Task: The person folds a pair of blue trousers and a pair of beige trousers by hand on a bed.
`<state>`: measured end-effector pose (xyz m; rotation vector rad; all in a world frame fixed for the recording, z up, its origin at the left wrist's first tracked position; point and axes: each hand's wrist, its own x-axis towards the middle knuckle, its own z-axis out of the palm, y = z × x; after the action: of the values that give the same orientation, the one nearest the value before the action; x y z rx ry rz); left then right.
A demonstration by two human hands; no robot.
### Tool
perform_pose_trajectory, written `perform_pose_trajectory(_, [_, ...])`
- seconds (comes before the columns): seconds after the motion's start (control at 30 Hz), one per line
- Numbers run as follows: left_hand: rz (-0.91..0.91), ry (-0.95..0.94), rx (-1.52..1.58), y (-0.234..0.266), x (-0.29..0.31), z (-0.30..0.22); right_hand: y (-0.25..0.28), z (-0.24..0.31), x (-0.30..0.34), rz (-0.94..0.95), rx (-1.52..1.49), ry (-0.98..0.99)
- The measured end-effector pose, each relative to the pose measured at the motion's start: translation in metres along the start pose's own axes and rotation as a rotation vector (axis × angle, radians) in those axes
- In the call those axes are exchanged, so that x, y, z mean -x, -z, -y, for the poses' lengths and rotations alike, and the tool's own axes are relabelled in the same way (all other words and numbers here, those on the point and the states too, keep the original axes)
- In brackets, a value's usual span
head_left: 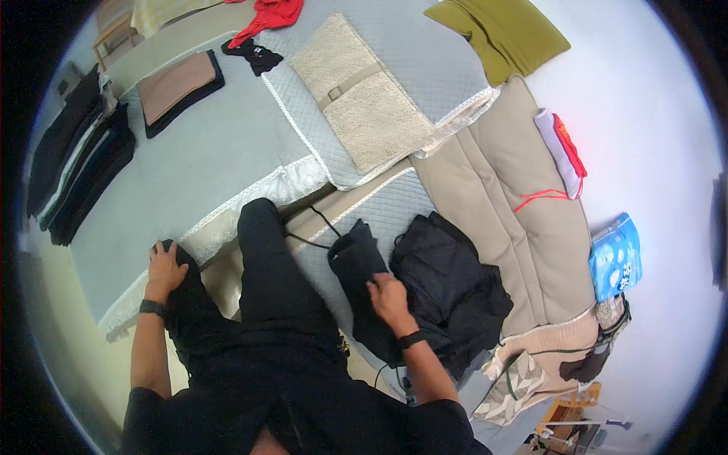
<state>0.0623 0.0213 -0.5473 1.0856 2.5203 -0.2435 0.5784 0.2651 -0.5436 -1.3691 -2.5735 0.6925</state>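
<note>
My left hand (pixel 165 269) rests on my left knee with its fingers apart, holding nothing. On the grey quilted cover beside my right leg lies a long folded black garment (pixel 355 262); thin black cords run out from its far end toward my leg. My right hand (pixel 390 302) is on the middle of this garment, fingers curled in at its edge, slightly blurred. Right of it a rumpled heap of black clothing (pixel 447 280) lies close by, partly touching the garment. Dark bands circle both my wrists.
Ahead, a grey-covered table (pixel 227 163) holds stacked dark clothes (pixel 91 171), a folded brown-and-black pile (pixel 178 87) and a beige strapped cushion (pixel 364 98). An olive cushion (pixel 504 38) lies far right. Along the sofa back (pixel 504 197) sit a white-and-red roll (pixel 561 155) and a blue package (pixel 616 258).
</note>
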Motion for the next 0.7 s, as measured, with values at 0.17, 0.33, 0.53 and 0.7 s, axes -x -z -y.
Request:
perform_pose_trajectory(0.17, [0.012,-0.002,-0.002,-0.001,-0.005,0.002,-0.043,-0.001,0.023,0.041,-0.062,0.036])
perform_pose_trajectory(0.33, [0.032,0.012,-0.022,0.003,-0.004,-0.006,-0.036,-0.006,0.032,0.154,-0.079,0.042])
perform_pose_trajectory(0.53, [0.049,-0.003,-0.060,-0.004,-0.011,-0.003,-0.019,-0.015,0.042,0.117,-0.133,-0.083])
perform_pose_trajectory(0.7, [0.073,-0.020,-0.094,-0.001,-0.016,-0.007,-0.019,-0.019,0.054,0.207,0.119,-0.206])
